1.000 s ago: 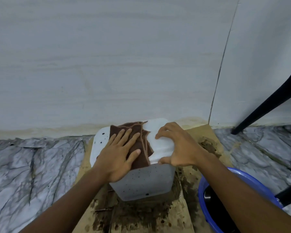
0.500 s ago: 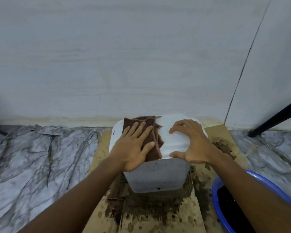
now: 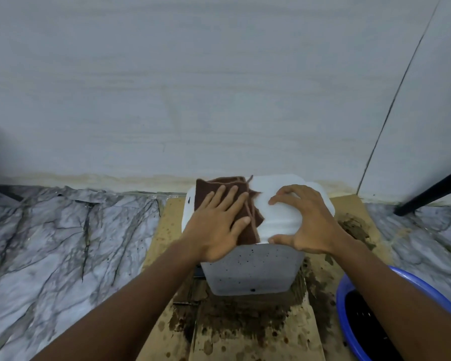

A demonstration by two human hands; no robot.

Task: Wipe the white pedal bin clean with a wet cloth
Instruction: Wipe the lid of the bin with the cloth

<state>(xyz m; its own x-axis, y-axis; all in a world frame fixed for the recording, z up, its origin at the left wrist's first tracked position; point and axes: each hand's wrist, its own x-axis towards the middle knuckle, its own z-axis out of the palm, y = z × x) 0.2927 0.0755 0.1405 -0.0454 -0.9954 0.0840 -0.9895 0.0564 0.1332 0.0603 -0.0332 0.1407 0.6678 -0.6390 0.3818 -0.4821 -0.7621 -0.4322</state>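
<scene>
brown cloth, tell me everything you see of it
The brown cloth is dark fabric with a lighter hem, folded in layers. It lies on the left part of the top of the white pedal bin, reaching the front edge. The left hand presses it flat with straight fingers; the right hand, beside it, grips only the bin.

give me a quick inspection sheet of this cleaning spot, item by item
surface: cardboard sheet on marble floor, stained with wet brown patches
job's things: white pedal bin stands on the cardboard, dark specks on its front wall; brown cloth lies on the left half of its top
clutter: blue basin at lower right, dark inside; clump of dirt on the cardboard
grips: left hand presses flat on the cloth; right hand grips the bin's top with curled fingers
cables: nothing seen
surroundings: pale wall behind; black furniture leg at right
</scene>
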